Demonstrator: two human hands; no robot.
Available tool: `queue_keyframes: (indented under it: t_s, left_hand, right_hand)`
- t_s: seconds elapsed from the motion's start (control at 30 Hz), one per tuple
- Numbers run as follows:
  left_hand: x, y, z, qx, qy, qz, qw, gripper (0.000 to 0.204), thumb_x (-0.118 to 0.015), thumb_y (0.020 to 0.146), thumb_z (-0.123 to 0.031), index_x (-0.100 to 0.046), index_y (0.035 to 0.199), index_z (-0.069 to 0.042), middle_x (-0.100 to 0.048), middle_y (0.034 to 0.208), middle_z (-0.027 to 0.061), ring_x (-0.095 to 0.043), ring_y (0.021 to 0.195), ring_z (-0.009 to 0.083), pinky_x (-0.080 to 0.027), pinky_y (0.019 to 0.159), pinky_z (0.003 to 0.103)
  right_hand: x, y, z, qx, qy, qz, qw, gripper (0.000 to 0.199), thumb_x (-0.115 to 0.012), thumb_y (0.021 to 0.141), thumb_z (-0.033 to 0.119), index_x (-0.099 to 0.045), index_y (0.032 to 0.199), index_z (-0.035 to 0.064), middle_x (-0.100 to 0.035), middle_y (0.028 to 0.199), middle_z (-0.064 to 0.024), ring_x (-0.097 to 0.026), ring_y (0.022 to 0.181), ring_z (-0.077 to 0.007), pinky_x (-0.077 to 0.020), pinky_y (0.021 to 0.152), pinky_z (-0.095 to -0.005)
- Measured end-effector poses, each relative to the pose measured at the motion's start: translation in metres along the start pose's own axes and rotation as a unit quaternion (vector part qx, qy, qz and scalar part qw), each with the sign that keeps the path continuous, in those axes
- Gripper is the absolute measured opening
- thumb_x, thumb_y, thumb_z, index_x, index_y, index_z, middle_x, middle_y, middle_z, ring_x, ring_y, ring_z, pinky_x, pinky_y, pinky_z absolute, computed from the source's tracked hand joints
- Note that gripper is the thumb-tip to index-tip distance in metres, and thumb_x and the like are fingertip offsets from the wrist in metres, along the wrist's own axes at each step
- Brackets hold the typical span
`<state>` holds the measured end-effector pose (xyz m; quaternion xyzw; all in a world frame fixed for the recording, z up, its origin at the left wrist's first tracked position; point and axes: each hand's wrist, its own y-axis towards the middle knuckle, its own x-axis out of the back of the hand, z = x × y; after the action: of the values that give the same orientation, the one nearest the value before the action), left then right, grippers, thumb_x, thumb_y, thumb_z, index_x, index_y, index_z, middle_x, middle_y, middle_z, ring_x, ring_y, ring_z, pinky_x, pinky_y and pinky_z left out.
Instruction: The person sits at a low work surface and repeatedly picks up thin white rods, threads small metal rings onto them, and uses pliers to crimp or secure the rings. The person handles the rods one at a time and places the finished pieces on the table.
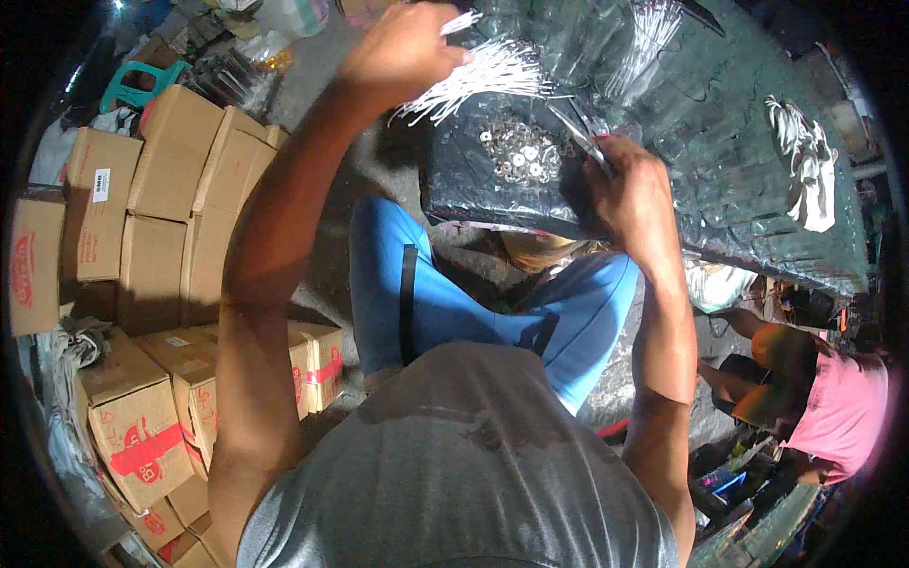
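Note:
My left hand (405, 55) is closed at the far left corner of the table. White cord ends (461, 24) stick out from its fingers. Just below and beside it lies a loose fan-shaped bundle of short white cords (488, 78). My right hand (632, 194) grips a pair of scissors (579, 135), whose thin metal blades point up and left toward the cords, slightly apart. Between the two hands, a pile of small round metal pieces like washers (521, 153) rests on the black plastic table cover (464, 189).
Another white strand bundle (649, 47) lies farther back on the table. White gloves or cloths (803, 166) rest at the right. Cardboard boxes (142, 426) are stacked along my left. A person in a pink shirt (843, 412) sits or crouches at the right.

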<state>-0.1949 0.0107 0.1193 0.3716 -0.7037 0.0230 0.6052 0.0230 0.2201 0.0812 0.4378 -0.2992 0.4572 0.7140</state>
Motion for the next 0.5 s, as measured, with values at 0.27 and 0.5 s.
queue_keyframes:
  t_s: [0.27,0.5]
  left_hand:
    - [0.002,-0.053,-0.016,0.157,-0.436,0.163,0.871,0.025,-0.058,0.091,-0.026,-0.058,0.106,-0.007,-0.053,0.071,-0.0019,-0.048,0.058,0.0086,-0.036,0.049,0.028]
    - [-0.026,-0.151,-0.067,0.29,-0.708,0.201,0.612,0.017,-0.054,0.098,-0.016,-0.058,0.108,-0.002,-0.051,0.076,0.0004,-0.043,0.061,0.0057,-0.034,0.049,0.021]
  right_hand:
    - [-0.021,0.043,-0.013,0.006,-0.144,0.049,0.988,0.018,-0.062,0.085,0.009,-0.07,0.099,0.0008,-0.068,0.095,-0.0257,-0.066,0.091,-0.044,-0.0521,0.08,-0.0503]
    - [-0.028,0.052,-0.019,0.019,-0.199,0.101,0.975,0.021,-0.063,0.086,0.014,-0.069,0.102,0.0021,-0.068,0.092,-0.0253,-0.066,0.091,-0.0447,-0.0522,0.079,-0.0514]
